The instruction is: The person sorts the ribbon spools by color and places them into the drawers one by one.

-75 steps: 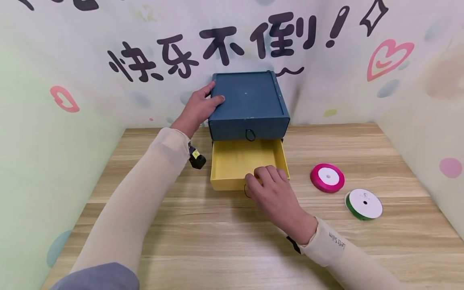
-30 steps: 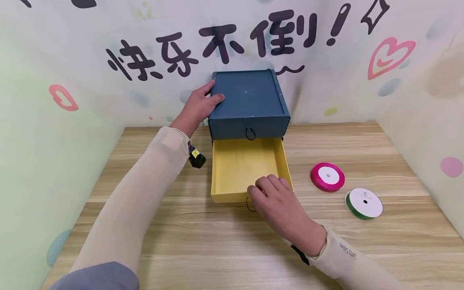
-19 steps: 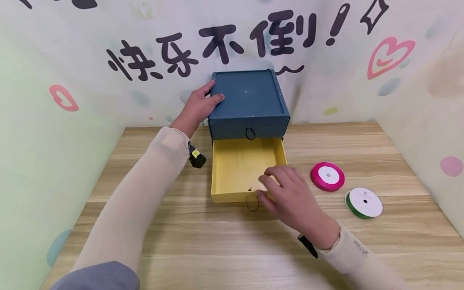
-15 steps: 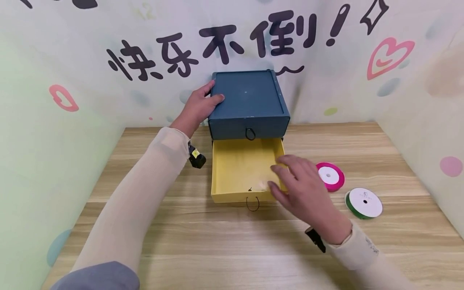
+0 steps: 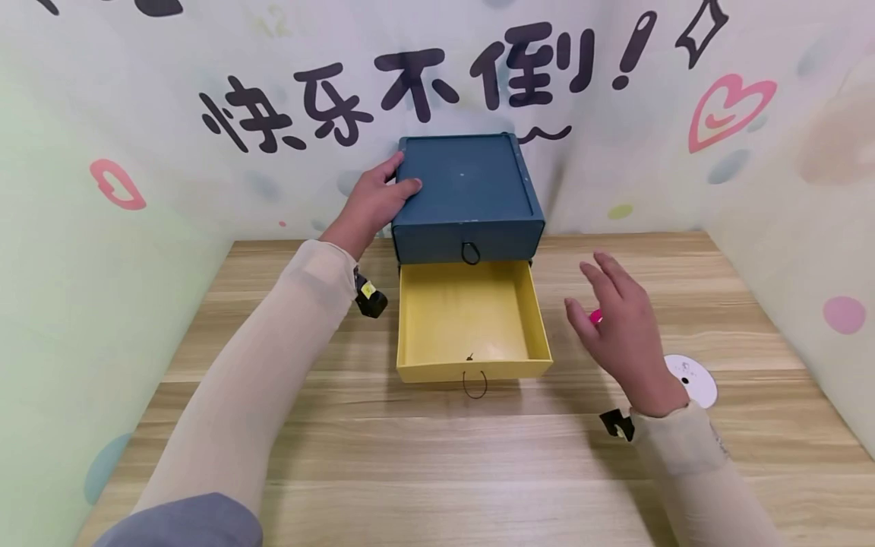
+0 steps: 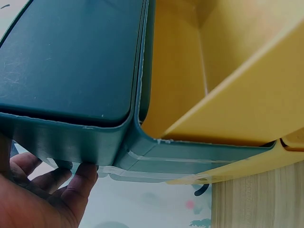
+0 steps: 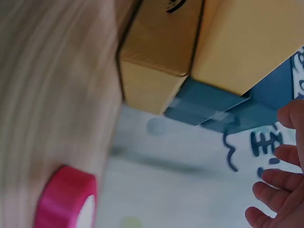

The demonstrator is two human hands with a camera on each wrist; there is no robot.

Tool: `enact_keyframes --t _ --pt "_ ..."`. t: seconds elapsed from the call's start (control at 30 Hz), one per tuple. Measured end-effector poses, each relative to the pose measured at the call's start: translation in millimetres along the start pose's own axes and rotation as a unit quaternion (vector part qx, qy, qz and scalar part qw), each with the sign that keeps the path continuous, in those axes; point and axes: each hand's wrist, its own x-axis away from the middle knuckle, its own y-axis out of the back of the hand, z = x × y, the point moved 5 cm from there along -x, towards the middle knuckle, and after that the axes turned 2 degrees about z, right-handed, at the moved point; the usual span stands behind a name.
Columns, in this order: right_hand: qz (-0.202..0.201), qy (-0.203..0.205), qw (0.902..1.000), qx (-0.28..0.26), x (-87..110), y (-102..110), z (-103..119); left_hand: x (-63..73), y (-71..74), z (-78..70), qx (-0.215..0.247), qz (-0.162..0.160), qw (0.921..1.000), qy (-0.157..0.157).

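Note:
My left hand [image 5: 369, 201] rests on the left edge of a blue drawer unit [image 5: 465, 178], thumb on its top and fingers against the side. Below the blue front, a yellow drawer [image 5: 472, 371] stands pulled out, its inside bare apart from a small dark knot near the front wall. A thin cord loop hangs from that front. Right of the drawer, my right hand [image 5: 625, 334] is in the air with spread fingers and holds nothing. It mostly hides a magenta ribbon spool [image 5: 595, 316], which the right wrist view shows lying on the table.
A white-faced ribbon spool [image 5: 696, 380] lies behind my right wrist, partly covered. Under the pulled-out drawer, the right wrist view shows another yellow drawer front [image 7: 156, 42]. A printed cloth wall [image 5: 301, 182] stands close behind the unit, with side walls left and right.
The yellow drawer came further out toward me. My right hand let go of its front and moved right, over the magenta spool, its fingers spreading. My left hand has stayed in place.

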Motion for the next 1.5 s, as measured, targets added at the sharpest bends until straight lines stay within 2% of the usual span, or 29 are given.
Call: enact_keyframes --t 0.1,0.17,0.23,0.4,0.57,0.9,1.07,1.3,1.4,1.5 --pt "0.054 -0.103 0.9925 -0.039 5.3 -4.5 -18.9 0.0 -0.7 -0.5 0.0 0.001 1.0 0.0" --pt "0.092 -0.169 0.9791 -0.065 10.0 -7.1 -29.8 0.0 -1.2 -0.5 -0.004 0.002 1.0 0.001" --pt "0.118 -0.217 0.9652 -0.086 14.7 -8.4 -38.9 -0.1 -1.5 -0.3 -0.007 0.003 1.0 0.002" --pt "0.131 -0.261 0.9517 -0.093 24.5 -9.1 -54.4 -0.7 -2.0 0.6 -0.009 0.004 0.9999 0.006" --pt "0.16 -0.312 0.9329 -0.08 35.3 -13.1 -67.8 -0.6 -1.5 0.0 -0.011 0.001 0.9999 0.006" --pt "0.276 -0.331 0.9011 -0.049 48.1 -21.5 -94.5 1.9 0.2 0.0 0.003 -0.001 1.0 0.008" --pt "0.318 -0.327 0.8894 -0.029 54.1 -21.7 -102.0 1.6 0.6 0.2 -0.001 -0.001 1.0 0.008" --pt "0.369 -0.335 0.8662 -0.028 63.1 -21.1 -106.3 0.2 0.6 -0.3 -0.001 0.001 1.0 0.007" --pt "0.38 -0.334 0.8621 -0.027 65.3 -20.3 -107.0 0.4 0.7 -0.3 -0.003 0.001 1.0 0.009" --pt "0.387 -0.323 0.863 -0.029 66.7 -20.5 -108.1 0.4 0.6 -0.3 -0.003 0.001 0.9999 0.01"
